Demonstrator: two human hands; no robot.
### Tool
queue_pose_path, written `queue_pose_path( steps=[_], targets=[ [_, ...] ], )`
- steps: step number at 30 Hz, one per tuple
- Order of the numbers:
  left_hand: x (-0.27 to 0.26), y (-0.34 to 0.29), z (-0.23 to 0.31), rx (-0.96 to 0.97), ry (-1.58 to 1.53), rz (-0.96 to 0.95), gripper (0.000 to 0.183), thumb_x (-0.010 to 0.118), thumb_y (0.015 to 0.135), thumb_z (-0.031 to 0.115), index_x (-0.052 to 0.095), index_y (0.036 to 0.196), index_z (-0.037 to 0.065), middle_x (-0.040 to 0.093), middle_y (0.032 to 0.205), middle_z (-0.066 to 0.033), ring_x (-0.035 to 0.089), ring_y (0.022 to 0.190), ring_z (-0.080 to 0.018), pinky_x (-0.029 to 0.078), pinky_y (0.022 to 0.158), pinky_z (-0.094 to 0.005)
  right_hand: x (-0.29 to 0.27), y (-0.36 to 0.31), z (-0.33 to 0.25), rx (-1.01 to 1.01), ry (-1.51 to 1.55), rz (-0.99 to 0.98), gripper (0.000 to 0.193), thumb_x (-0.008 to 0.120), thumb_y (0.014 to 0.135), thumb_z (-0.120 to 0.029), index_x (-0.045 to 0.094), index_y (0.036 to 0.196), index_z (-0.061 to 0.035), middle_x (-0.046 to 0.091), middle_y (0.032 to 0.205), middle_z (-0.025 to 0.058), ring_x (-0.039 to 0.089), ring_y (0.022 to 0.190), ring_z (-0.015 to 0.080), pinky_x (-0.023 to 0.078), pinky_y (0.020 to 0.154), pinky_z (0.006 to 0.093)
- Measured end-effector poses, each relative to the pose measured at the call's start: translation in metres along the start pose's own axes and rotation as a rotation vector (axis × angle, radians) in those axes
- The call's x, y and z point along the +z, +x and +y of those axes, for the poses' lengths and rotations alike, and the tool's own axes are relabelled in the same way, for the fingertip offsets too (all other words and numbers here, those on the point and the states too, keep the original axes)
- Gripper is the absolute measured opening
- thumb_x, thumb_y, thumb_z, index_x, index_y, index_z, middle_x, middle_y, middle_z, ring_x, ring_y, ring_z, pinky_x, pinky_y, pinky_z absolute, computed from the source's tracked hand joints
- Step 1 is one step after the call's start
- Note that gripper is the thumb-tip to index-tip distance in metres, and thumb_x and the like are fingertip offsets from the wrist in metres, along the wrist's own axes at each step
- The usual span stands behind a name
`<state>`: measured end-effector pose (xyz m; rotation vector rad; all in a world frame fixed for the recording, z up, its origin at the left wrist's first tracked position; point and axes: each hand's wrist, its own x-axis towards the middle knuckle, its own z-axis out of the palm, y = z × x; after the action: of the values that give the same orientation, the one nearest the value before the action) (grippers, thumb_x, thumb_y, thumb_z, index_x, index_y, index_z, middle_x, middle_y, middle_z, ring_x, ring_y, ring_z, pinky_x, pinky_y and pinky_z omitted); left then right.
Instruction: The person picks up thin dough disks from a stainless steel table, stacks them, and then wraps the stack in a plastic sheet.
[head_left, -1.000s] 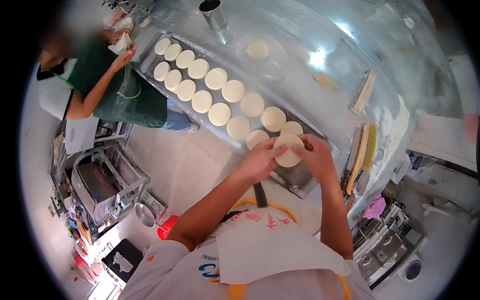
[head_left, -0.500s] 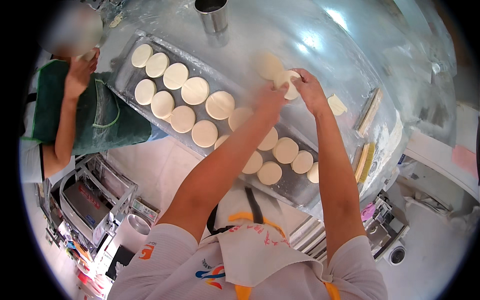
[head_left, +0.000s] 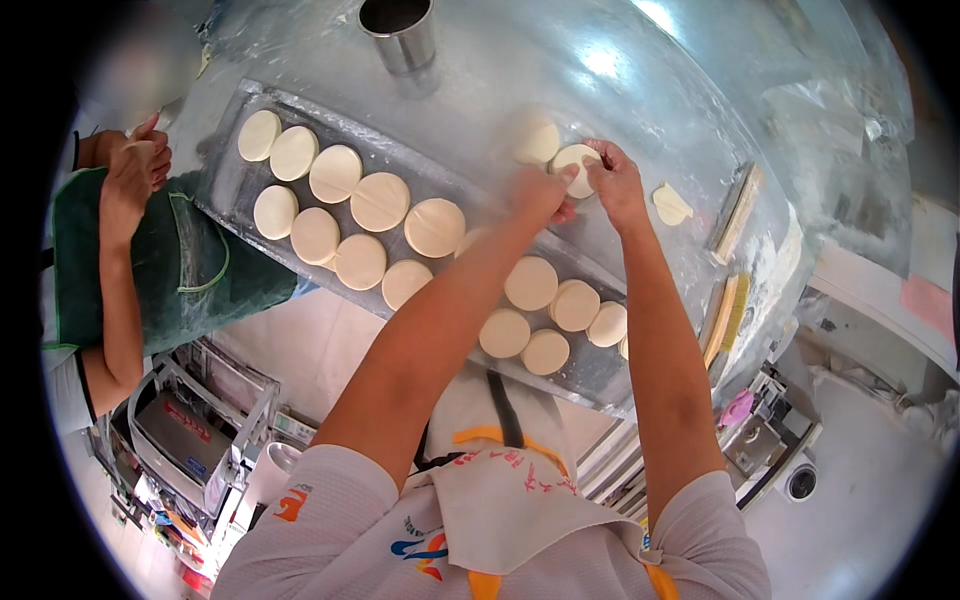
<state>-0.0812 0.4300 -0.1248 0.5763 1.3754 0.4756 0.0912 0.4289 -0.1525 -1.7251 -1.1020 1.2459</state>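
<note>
A pale round dough disc (head_left: 573,168) is held over the metal table, pinched along its edges by both hands. My left hand (head_left: 545,193) grips its lower left side, slightly blurred. My right hand (head_left: 612,178) has thumb and fingers closed on its right edge. Just beyond, a second dough disc (head_left: 538,142) lies on the table, close to the held one. Below my hands a long metal tray (head_left: 224,168) carries rows of dough discs (head_left: 380,201), some stacked in twos. My left forearm hides part of these rows.
A steel cup (head_left: 405,45) stands at the back. To the right lie a dough scrap (head_left: 671,204), a wooden bar (head_left: 737,213) and a bristle brush (head_left: 728,318). At left a co-worker in a green apron (head_left: 110,260) stands by the tray, hands (head_left: 135,165) raised together.
The view has shifted slightly. My hands stay on the dough disc, which looks a little turned. The co-worker's hands have come together.
</note>
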Motion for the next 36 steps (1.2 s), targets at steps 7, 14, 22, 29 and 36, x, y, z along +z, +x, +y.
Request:
queue_pose_path(
  steps=[7, 14, 22, 29, 36],
  targets=[
    [-0.021, -0.017, -0.010, 0.101, 0.274, -0.158, 0.042, 0.071, 0.105, 0.036, 0.072, 0.108, -0.006, 0.078, 0.086, -0.0116, 0.072, 0.060, -0.0190, 0.054, 0.055, -0.0327, -0.010, -0.026, -0.002, -0.227, -0.112, 0.227, 0.028, 0.071, 0.101, -0.011, 0.075, 0.128, -0.0009, 0.080, 0.108, 0.0068, 0.072, 0.096, 0.0129, 0.056, 0.089, 0.0293],
    [-0.124, -0.146, -0.055, 0.086, 0.096, -0.040, 0.030, 0.069, 0.103, 0.030, 0.074, 0.109, 0.001, 0.077, 0.094, -0.0087, 0.068, 0.070, -0.0137, 0.052, 0.061, -0.0269, -0.072, -0.163, -0.054, -0.002, -0.248, 0.177, 0.026, 0.070, 0.107, -0.018, 0.076, 0.123, 0.0010, 0.081, 0.110, 0.0092, 0.073, 0.100, 0.0134, 0.055, 0.094, 0.0290],
    [-0.149, -0.256, -0.216, -0.125, -0.028, 0.131, 0.025, 0.064, 0.106, 0.020, 0.073, 0.117, 0.000, 0.078, 0.098, -0.0104, 0.073, 0.081, -0.0168, 0.059, 0.071, -0.0302, -0.070, -0.301, 0.025, -0.182, -0.406, -0.129, 0.024, 0.071, 0.098, -0.008, 0.077, 0.121, -0.0059, 0.078, 0.119, 0.0126, 0.071, 0.110, 0.0319, 0.056, 0.098, 0.0418],
    [-0.061, -0.277, -0.305, -0.162, -0.184, 0.051, 0.028, 0.068, 0.105, 0.022, 0.070, 0.120, -0.003, 0.076, 0.104, -0.0116, 0.075, 0.091, -0.0207, 0.061, 0.084, -0.0343, -0.002, -0.308, 0.059, -0.771, -0.628, -0.235, 0.039, 0.063, 0.088, -0.001, 0.065, 0.127, 0.0006, 0.066, 0.128, 0.0201, 0.060, 0.118, 0.0402, 0.051, 0.102, 0.0483],
    [-0.016, -0.266, -0.331, -0.055, -0.493, -0.029, 0.037, 0.069, 0.106, 0.024, 0.065, 0.129, -0.004, 0.071, 0.123, -0.0155, 0.069, 0.116, -0.0255, 0.057, 0.104, -0.0409, 0.002, -0.308, 0.075, -0.782, -0.784, -0.324, 0.022, 0.063, 0.090, -0.005, 0.061, 0.112, -0.0008, 0.064, 0.113, 0.0200, 0.059, 0.111, 0.0406, 0.050, 0.098, 0.0510]
  ],
)
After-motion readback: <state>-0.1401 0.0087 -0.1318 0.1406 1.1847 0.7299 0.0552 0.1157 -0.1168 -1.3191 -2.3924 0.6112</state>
